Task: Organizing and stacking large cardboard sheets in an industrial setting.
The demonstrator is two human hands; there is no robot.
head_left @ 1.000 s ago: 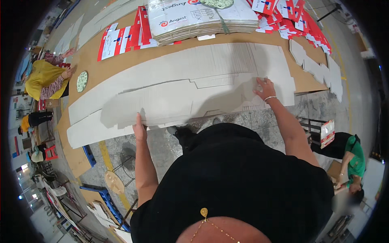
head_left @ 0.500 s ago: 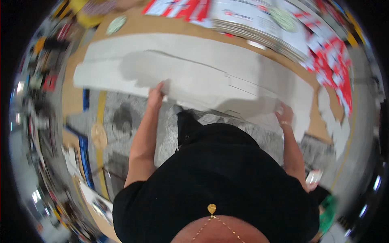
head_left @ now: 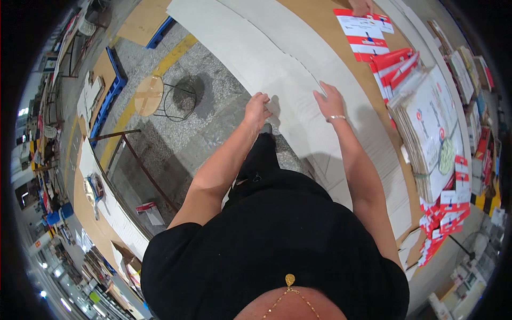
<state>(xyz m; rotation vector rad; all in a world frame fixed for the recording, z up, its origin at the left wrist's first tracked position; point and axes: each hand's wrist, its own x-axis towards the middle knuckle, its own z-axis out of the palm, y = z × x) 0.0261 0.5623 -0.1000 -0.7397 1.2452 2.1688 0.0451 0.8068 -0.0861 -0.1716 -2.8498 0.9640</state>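
A long flat grey cardboard sheet (head_left: 277, 58) lies on a brown table (head_left: 325, 32). My left hand (head_left: 257, 108) grips the near edge of the sheet, fingers curled over it. My right hand (head_left: 330, 102), with a bracelet at the wrist, rests flat on top of the sheet a short way to the right, fingers spread.
A tied stack of printed white cartons (head_left: 429, 138) and red-and-white flat packs (head_left: 397, 64) lie on the table to the right. Another person's hand (head_left: 362, 6) touches packs at the top. A round stool (head_left: 149, 96), blue pallet (head_left: 109, 101) and metal rack (head_left: 133, 160) stand on the floor left.
My view has swung round, so the sheet now runs up and to the left. Both hands have come much closer together on the sheet's near edge.
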